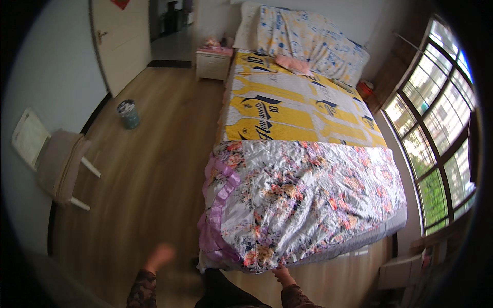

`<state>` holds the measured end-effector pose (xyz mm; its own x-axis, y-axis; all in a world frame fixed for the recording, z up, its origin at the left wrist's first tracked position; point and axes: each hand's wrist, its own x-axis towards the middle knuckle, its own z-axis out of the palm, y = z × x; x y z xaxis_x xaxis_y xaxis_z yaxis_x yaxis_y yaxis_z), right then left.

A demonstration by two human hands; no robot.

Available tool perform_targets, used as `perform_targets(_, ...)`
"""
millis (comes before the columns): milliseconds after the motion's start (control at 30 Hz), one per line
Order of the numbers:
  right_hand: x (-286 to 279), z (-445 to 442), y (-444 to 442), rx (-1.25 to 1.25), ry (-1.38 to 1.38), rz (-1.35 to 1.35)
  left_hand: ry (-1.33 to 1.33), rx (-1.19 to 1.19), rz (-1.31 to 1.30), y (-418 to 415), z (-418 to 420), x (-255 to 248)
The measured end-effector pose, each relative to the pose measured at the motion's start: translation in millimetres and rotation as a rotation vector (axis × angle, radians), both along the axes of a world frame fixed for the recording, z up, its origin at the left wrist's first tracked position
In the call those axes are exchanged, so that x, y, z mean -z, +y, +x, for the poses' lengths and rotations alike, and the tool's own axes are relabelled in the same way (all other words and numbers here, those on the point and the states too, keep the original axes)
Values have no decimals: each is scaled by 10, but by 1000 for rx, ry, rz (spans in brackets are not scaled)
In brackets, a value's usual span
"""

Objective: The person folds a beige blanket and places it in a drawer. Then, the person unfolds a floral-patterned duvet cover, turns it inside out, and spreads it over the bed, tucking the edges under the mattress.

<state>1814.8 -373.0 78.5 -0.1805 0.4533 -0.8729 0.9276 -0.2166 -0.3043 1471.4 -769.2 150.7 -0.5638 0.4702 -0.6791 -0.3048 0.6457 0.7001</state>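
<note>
A floral bed cover [304,196] with a purple ruffled edge lies wrinkled over the foot half of a mattress. My right hand [282,274] is at the cover's near edge, its fingers against the hem; whether they grip the cloth is hard to tell. Blurred, my left hand [161,255] is over the wooden floor, left of the bed's near corner and apart from the cover; its fingers cannot be made out. A yellow and white printed sheet [285,115] covers the head half of the bed. The mattress side [358,244] shows grey below the cover at the near right.
A patterned cloth [308,36] drapes the headboard, with a pink pillow [293,64] before it. Left of the bed stand a white nightstand [213,66], a waste bin [129,114] and a chair [63,167] with cloth on it. Windows [435,127] line the right wall.
</note>
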Motion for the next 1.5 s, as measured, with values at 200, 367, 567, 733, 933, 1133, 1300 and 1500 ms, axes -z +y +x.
perform_targets(200, 160, -253, -389, 491, 45, 362, 159, 253, 40, 767, -1248, 260)
perform_targets(367, 613, -345, -700, 708, 50, 358, 305, 494, 82, 1026, -2245, 946)
perform_targets(567, 407, -739, -872, 663, -20, 447, 174, 761, 21, 1494, -2545, 1321)
perform_targets(733, 67, -1057, -1019, 816, -162, 476, 67, 1018, -107, 1857, -2595, 1082)
perform_targets(933, -120, -1314, -1197, 1135, -169, 545, -173, 853, -289, 2426, -3176, 704)
perform_targets(1133, -309, -1703, -1294, 1346, -235, 561, 469, 1429, 129, 3052, -4289, 1313)
perform_targets(1300, -135, -1615, -1462, 1432, -309, 572, 391, 1075, 17, 4074, -4200, 856)
perform_targets(1500, 24, -1451, -1311, 1562, -241, 552, 494, 1078, 87, 4901, -4026, 1086)
